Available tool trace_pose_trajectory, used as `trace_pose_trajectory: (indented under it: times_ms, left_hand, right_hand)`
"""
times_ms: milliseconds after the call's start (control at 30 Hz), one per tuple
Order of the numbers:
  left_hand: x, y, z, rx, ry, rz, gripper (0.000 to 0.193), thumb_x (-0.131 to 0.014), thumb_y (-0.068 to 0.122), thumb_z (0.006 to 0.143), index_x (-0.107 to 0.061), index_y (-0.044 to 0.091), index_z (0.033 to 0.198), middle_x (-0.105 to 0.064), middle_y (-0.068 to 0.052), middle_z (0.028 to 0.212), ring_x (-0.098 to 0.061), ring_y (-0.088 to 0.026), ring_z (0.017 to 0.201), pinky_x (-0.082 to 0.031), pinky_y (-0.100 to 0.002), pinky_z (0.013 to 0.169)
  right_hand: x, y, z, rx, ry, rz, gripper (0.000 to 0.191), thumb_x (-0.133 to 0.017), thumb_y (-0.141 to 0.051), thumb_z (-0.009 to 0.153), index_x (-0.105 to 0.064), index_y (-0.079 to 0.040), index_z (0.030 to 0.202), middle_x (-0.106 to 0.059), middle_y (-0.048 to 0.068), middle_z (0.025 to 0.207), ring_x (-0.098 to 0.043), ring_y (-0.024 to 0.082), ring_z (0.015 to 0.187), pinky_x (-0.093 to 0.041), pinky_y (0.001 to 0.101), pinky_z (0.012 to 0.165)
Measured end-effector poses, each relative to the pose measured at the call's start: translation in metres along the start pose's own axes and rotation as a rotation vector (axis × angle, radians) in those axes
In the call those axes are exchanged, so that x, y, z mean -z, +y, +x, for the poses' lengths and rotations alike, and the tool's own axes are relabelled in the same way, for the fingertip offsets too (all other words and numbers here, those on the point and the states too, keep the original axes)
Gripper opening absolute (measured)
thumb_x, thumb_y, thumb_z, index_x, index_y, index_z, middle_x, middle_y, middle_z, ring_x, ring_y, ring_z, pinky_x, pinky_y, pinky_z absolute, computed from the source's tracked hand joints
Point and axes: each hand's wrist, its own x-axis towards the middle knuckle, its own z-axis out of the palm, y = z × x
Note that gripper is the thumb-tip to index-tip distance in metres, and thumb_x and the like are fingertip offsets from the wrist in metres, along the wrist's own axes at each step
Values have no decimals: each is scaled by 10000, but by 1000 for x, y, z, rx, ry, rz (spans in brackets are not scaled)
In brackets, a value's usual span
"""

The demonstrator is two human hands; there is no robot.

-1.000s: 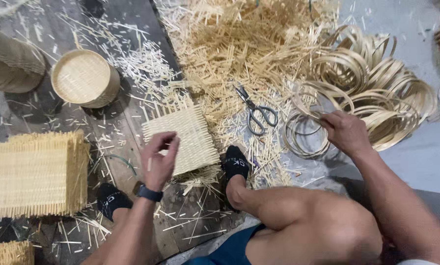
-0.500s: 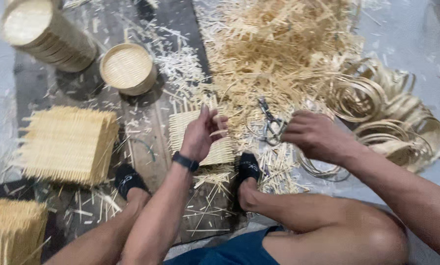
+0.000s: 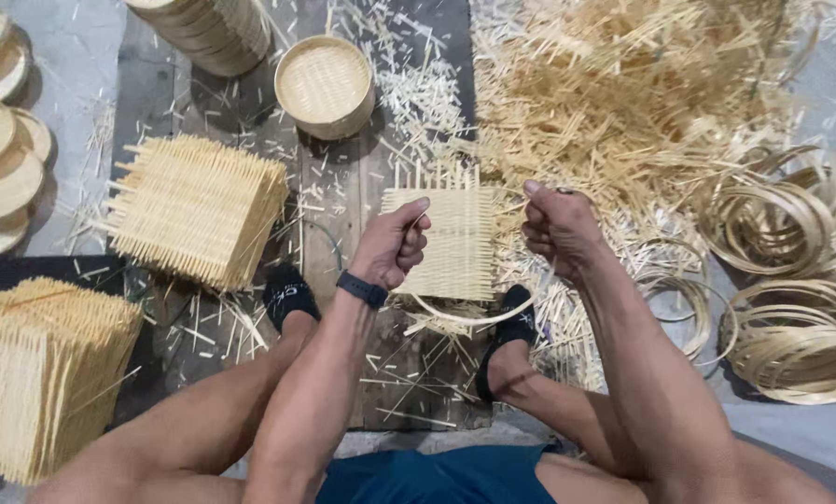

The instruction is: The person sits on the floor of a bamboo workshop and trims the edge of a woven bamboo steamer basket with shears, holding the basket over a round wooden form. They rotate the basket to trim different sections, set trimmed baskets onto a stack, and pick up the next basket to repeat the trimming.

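Note:
My left hand [image 3: 395, 247] and my right hand [image 3: 556, 227] both grip a thin bamboo hoop [image 3: 479, 317], which hangs between them as a curved strip. Under the hoop a square woven bamboo mat [image 3: 455, 238] with loose stick ends lies flat on the dark board [image 3: 334, 187]. My left wrist wears a dark band. My feet in black socks rest either side of the mat's near edge.
A stack of woven mats [image 3: 199, 205] lies to the left, another stack [image 3: 45, 373] at the near left. A round bamboo basket [image 3: 325, 86] stands behind. Coiled bamboo rings [image 3: 791, 271] are heaped on the right, loose splints [image 3: 642, 93] at the back.
My right hand has come in from the ring pile with a hoop. My left hand has taken hold of its other side, above the woven mat. The view has shifted left.

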Motion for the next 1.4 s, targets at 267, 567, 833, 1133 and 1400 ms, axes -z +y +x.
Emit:
trace_pose_trajectory:
  times_ms: [267, 567, 833, 1133, 1400]
  left_hand:
    - [33, -3, 19, -120, 138, -310, 289, -735, 311, 922, -682, 28, 920, -518, 51, 571, -432, -36, 457, -317, -175, 376]
    - [120, -63, 96, -584, 658, 1091, 237, -821, 181, 731, -827, 57, 933, -790, -117, 861, -756, -214, 764, -598, -322, 751]
    - [146, -78, 106, -382, 656, 1081, 229, -850, 169, 692, -822, 81, 901, -780, -132, 830, -754, -241, 754, -583, -338, 758]
    - [147, -77, 110, -363, 702, 1088, 222, -879, 212, 713, -824, 95, 893, -782, -118, 821, -758, -227, 749, -579, -336, 736]
    - [154, -73, 114, -312, 638, 1147, 201, -879, 254, 730, -831, 133, 884, -782, -100, 811, -756, -225, 744, -581, -343, 750]
  right_hand:
    - [12, 28, 29, 139, -10, -340, 312, -650, -342, 970, -748, -59, 1055, -698, 14, 745, -630, 85, 613, -558, 217, 550]
    - [20, 150, 105, 221, 419, -814, 241, -839, -151, 816, -801, -24, 1017, -777, 113, 856, -725, 181, 743, -583, 318, 707]
    - [18, 176, 117, 255, 447, -883, 235, -815, -171, 818, -802, -43, 1015, -773, 138, 853, -739, 219, 761, -573, 331, 761]
    - [21, 176, 114, 188, 402, -847, 206, -787, -168, 814, -773, -19, 956, -764, 130, 828, -738, 227, 765, -570, 339, 749]
    - [24, 181, 115, 214, 420, -868, 169, -816, -144, 800, -788, -31, 922, -760, 131, 787, -738, 234, 715, -569, 341, 729]
